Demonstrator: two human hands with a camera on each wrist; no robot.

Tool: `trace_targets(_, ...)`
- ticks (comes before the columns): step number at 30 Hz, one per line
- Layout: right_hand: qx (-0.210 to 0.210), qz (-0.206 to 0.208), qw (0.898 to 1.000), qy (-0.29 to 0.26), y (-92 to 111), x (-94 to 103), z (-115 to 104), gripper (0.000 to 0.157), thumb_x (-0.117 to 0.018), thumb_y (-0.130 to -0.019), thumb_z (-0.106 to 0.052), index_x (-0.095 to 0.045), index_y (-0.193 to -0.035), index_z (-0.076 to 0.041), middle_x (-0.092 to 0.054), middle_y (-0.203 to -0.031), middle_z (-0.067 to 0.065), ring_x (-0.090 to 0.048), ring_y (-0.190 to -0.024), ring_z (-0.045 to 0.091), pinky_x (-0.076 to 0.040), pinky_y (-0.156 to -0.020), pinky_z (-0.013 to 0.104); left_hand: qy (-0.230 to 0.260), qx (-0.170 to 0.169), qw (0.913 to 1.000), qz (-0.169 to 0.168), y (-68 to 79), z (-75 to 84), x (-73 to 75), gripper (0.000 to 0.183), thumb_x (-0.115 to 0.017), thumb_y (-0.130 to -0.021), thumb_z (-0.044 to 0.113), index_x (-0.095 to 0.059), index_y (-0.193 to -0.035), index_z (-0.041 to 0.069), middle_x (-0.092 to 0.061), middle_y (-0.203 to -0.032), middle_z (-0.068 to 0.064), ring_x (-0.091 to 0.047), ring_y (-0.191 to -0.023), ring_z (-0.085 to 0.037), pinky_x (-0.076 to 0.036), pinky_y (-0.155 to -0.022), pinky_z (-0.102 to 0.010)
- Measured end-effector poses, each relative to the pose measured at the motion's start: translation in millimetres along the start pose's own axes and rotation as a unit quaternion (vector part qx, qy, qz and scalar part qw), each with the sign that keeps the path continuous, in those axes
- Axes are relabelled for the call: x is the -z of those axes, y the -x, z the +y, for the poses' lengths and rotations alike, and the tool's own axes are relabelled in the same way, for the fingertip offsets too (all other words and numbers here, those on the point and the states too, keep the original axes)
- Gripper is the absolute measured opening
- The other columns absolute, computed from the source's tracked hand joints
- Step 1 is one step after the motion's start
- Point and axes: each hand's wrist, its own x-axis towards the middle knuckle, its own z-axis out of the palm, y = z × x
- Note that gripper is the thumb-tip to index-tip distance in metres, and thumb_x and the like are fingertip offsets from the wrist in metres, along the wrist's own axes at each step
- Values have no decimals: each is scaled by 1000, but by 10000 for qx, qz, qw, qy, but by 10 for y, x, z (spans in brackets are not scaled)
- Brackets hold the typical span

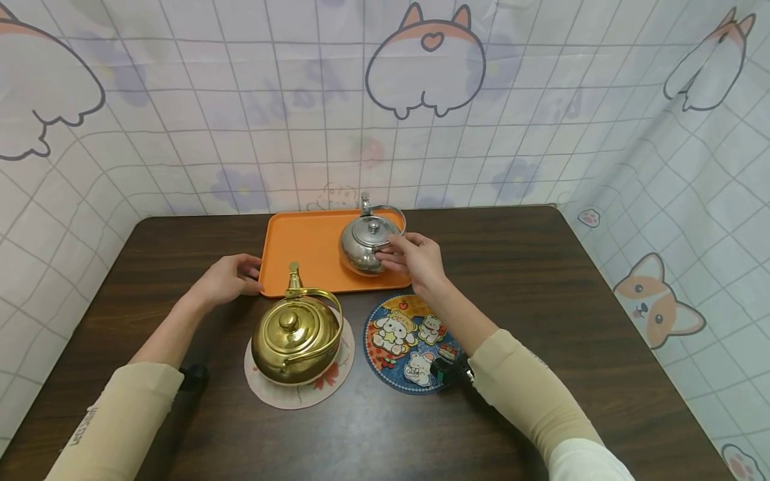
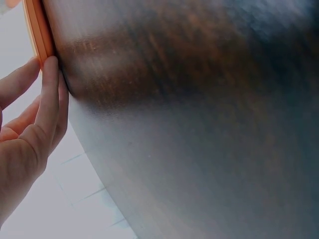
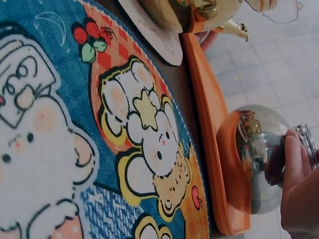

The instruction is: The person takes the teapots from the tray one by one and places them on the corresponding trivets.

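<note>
A silver teapot with a lid and a looped handle stands on the right part of an orange tray. My right hand grips the handle of this teapot; the right wrist view shows the fingers at the metal handle. With the tips of its thumb and fingers, my left hand pinches the left edge of the tray, seen also in the left wrist view as an orange rim. Nearer to me, a gold teapot sits on a pale round mat, its spout pointing away.
A blue round mat with cartoon animals lies under my right forearm, right of the gold teapot. All this rests on a dark wooden table. A white grid-patterned curtain with dog drawings hangs behind and at the sides.
</note>
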Motion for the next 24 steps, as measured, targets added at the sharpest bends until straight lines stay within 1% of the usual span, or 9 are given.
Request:
trace_targets(9, 17, 125, 9996, -246, 61, 15, -16, 27, -62, -104, -12, -60, -126, 4, -66, -97, 15, -76, -82, 24, -59, -75, 33, 30, 42, 10000, 5, -6, -22, -11, 58, -72, -96, 8, -47, -144, -12, -59, -121, -27, -59, -102, -33, -48, -82, -39)
trace_targets(15, 12, 83, 9993, -365, 105, 46, -11, 28, -60, -105, -15, -59, -128, 2, -63, -103, 15, -76, -82, 23, -59, -74, 34, 60, 12, 10000, -19, -7, -20, -7, 59, -72, -95, 8, -46, -144, -12, -59, -121, -27, -59, -102, -33, -49, -83, -41)
trace_targets(18, 21, 35, 9992, -410, 128, 60, 5, 26, -59, -106, -16, -59, -125, 1, -62, -103, 14, -76, -82, 23, -58, -75, 34, 56, 32, 10000, -23, -7, -16, -10, 59, -72, -95, 8, -46, -144, -12, -59, -121, -27, -59, -102, -33, -49, -83, -41)
trace_targets(22, 106, -6, 9986, -514, 151, 69, 25, 18, -59, -106, -15, -59, -116, 0, -60, -98, 11, -76, -82, 24, -59, -76, 35, 66, 41, 10000, -39, -9, -24, -6, 60, -72, -95, 8, -45, -145, -13, -59, -122, -27, -59, -102, -34, -49, -83, -41)
trace_targets(24, 154, -17, 9982, -571, 161, 70, 31, 17, -60, -105, -15, -59, -115, -1, -60, -97, 11, -76, -82, 25, -59, -76, 36, 71, 33, 10000, -49, -9, -28, -1, 60, -72, -95, 9, -45, -145, -13, -58, -122, -28, -59, -102, -34, -49, -83, -41)
